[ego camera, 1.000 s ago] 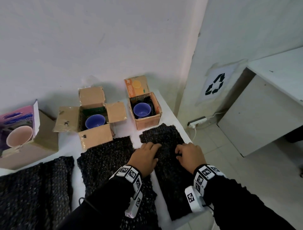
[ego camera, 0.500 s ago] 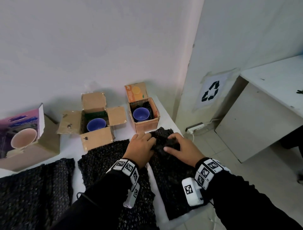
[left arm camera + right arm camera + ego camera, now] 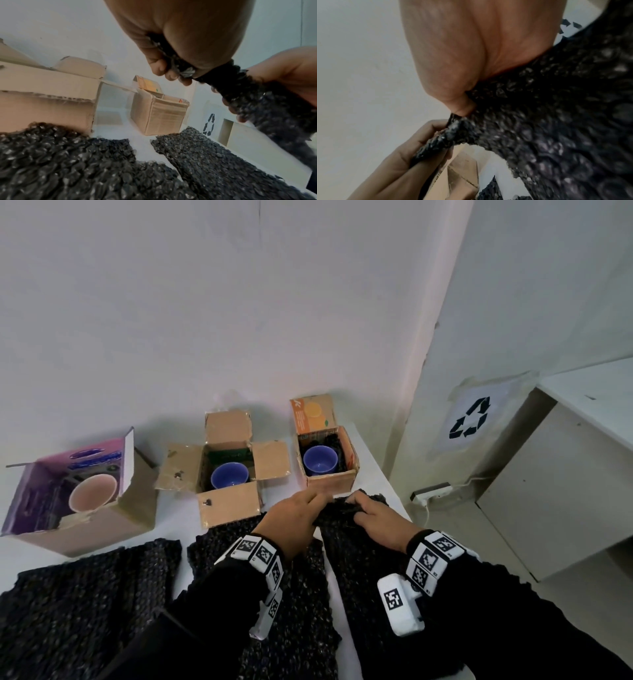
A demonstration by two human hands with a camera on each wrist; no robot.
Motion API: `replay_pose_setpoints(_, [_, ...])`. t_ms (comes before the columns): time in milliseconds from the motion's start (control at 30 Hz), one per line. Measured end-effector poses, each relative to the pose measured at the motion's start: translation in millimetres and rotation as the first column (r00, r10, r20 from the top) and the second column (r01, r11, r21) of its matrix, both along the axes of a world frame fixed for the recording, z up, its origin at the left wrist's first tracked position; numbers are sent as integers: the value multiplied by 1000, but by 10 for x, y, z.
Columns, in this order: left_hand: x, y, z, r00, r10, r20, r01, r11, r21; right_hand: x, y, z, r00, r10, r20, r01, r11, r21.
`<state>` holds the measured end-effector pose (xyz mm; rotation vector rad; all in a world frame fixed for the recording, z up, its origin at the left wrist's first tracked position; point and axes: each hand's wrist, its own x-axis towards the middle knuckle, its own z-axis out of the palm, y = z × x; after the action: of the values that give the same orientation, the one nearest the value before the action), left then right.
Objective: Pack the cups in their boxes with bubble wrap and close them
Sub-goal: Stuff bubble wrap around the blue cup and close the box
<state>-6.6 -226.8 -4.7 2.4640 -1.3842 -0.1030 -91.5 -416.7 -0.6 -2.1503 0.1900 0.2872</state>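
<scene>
Both hands' fingers (image 3: pixel 317 497) clamped on bubble wrap (image 3: pixel 337 510) edge; orange box (image 3: pixel 330 478) just beyond fingers, careless pull could knock it.

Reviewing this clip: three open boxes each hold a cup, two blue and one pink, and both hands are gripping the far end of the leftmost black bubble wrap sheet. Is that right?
Not quite. The left hand and right hand grip the far end of the rightmost bubble wrap sheet, just before the orange-lidded box, as the head view shows. The rest holds: three open boxes, two blue cups, one pink.
</scene>
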Motion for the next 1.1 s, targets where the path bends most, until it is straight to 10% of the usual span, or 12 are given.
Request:
replay_pose_setpoints(433, [541, -2, 93, 995, 53, 85, -55, 998, 20, 590, -287, 89, 979, 203, 12, -195, 956, -218])
replay_pose_setpoints(700, [971, -299, -19, 986, 147, 83, -135, 981, -137, 1133, -594, 56, 974, 34, 224, 13, 979, -203])
replay_pose_setpoints(800, [1053, -383, -180, 987, 118, 112, -108, 990, -94, 1284, -648, 43, 972, 112, 206, 11, 854, -520])
replay_pose_setpoints(1100, [958, -430, -304, 993, 72, 92, -69, 997, -36, 1390, -518, -65, 911, 409, 58, -255, 666, -701])
